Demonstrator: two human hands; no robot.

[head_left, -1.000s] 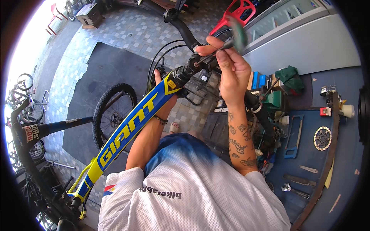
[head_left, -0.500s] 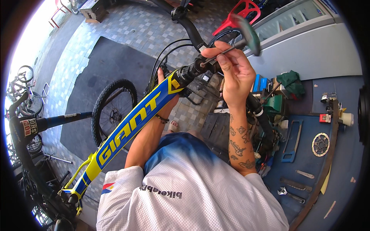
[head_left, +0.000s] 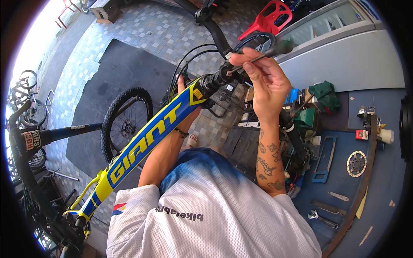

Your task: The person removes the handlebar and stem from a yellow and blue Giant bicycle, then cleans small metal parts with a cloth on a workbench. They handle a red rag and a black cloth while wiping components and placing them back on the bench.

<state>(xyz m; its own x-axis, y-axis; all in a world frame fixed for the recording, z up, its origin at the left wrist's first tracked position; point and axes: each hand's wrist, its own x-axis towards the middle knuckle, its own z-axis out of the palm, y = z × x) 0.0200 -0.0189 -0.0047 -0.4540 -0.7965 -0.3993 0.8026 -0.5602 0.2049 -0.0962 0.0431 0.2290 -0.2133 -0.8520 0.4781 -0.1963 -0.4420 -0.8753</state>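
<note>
A blue and yellow bicycle frame [head_left: 146,139] runs diagonally in front of me, its head tube end at the upper right. My right hand [head_left: 269,81] pinches the thin shank of a T-handle hex key [head_left: 258,59] between thumb and fingers. The key's dark green handle is smeared by motion. Its tip meets a bolt at the black stem [head_left: 226,72], near the handlebar [head_left: 217,32]. From beneath, my left hand [head_left: 181,84] curls around the frame close to the head tube; the tube hides most of its fingers.
On the right, a blue bench surface [head_left: 297,241] bears a hacksaw [head_left: 325,160], a brake rotor [head_left: 356,164] and an adjustable wrench [head_left: 322,218]. A bicycle wheel [head_left: 148,105] stands over a dark mat [head_left: 92,124]. A red chair [head_left: 258,26] is beyond the handlebar, beside a glass-fronted cabinet [head_left: 335,60].
The hex key's handle has turned, from broad side showing to a narrower blur. My right hand and the stem sit slightly farther right in the picture. My left hand stays by the head tube.
</note>
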